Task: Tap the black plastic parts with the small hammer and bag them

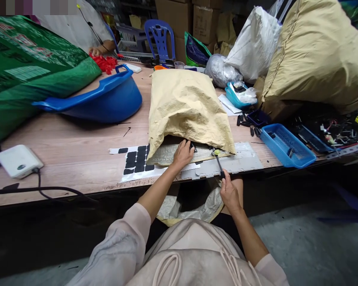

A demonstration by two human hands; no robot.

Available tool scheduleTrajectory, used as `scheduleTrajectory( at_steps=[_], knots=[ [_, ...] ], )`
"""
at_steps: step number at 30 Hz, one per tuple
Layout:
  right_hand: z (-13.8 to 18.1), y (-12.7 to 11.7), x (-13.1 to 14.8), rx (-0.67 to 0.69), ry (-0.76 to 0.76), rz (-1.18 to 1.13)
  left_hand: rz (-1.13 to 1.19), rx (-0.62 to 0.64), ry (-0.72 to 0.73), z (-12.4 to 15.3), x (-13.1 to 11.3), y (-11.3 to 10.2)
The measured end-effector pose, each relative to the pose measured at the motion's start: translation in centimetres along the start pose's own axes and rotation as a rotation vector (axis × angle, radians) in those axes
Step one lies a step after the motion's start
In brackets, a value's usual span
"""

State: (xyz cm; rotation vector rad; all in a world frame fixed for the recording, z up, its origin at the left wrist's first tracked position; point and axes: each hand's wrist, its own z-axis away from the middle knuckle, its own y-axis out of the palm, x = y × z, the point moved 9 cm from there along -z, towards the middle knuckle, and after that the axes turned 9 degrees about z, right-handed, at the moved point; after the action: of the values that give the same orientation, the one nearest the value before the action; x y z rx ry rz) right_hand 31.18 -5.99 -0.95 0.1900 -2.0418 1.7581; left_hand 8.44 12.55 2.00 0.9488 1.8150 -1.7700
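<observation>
Head view, tool [219, 163] clasped in right grip [230, 194], left grip [183, 154] at mouth of sack [187, 99], hold unclear

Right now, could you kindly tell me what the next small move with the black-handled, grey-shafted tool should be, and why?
Perhaps bring the black-handled, grey-shafted tool slightly toward the left hand: the right hand grips its handle, and its yellowish end lies apart from the left hand, which is at a small black piece by the open mouth of the tan woven sack.

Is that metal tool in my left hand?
No, your right hand holds the tool, while your left hand is at the open sack.
</observation>
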Motion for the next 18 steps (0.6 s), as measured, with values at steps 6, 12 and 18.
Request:
scheduleTrajectory(
  at_steps=[6,12,18],
  knots=[
    [0.0,0.1,-0.1,-0.013,-0.002,-0.004,0.026,0.118,0.063,1.7,1.7,-1.6],
    [-0.1,0.3,-0.2,-0.036,-0.003,0.01,-0.002,0.081,0.19,3.2,2.3,-2.7],
    [-0.3,0.3,-0.4,-0.033,-0.015,0.015,0.089,-0.131,0.114,3.8,2.6,-2.7]
  ],
)
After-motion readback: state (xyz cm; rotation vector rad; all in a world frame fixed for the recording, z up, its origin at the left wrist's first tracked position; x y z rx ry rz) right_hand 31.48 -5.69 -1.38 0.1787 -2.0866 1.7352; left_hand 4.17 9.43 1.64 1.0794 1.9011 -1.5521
